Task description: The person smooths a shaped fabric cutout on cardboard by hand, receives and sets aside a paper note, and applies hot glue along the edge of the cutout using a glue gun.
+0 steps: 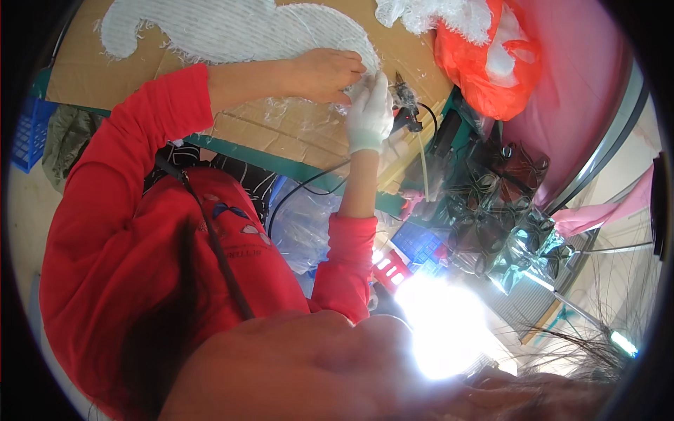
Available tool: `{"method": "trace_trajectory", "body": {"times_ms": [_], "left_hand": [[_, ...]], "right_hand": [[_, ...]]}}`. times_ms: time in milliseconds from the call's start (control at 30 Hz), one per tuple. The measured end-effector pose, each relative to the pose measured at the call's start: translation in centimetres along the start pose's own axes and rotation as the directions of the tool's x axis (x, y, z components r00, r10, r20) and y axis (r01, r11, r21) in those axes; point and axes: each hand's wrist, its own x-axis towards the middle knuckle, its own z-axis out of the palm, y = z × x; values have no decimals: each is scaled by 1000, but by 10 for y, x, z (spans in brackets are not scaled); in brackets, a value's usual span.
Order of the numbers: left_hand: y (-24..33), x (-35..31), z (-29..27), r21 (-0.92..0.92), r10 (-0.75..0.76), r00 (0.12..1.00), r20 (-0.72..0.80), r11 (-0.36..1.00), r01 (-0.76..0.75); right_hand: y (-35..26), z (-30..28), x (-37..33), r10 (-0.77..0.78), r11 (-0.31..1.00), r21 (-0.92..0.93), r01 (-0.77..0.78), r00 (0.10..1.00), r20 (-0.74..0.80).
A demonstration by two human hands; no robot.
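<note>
A curved white piece of ribbed, fuzzy material with frayed edges (pixel 246 31) lies across the far part of the table. My bare left hand (pixel 328 76) is closed at its right end, fingers bent over the edge. Right beside it, my right hand (pixel 371 118), in a white glove, pinches the same end. The fingertips of both hands nearly meet, and what lies exactly between them is hidden. Just right of the glove rests a dark corded tool (pixel 407 112) with a messy, glue-like tip; its exact kind is unclear.
Brown cardboard (pixel 260 133) covers the green-edged table. A red plastic bag (pixel 491 84) with white pieces sits at the far right, near more white fuzzy material (pixel 435 14). A black cord (pixel 295 189) droops over the near edge. Dark shiny wrapping (pixel 491 203) hangs at right, beside a bright lamp glare.
</note>
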Motion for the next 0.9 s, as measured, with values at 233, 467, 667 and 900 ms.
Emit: {"method": "trace_trajectory", "body": {"times_ms": [233,467,667,900], "left_hand": [[-2,0,5,27,25,1000,-19,999,-24],[-1,1,0,-23,4,1000,29,1000,-3],[-3,0,3,23,39,999,7,999,-39],[-9,0,11,27,48,998,-52,999,-47]], "right_hand": [[8,4,12,64,987,152,-47,992,-107],[5,0,-2,-96,942,319,107,994,-49],[16,-9,-8,135,947,312,-76,976,-173],[-8,-13,-26,-102,936,328,126,991,-88]]}}
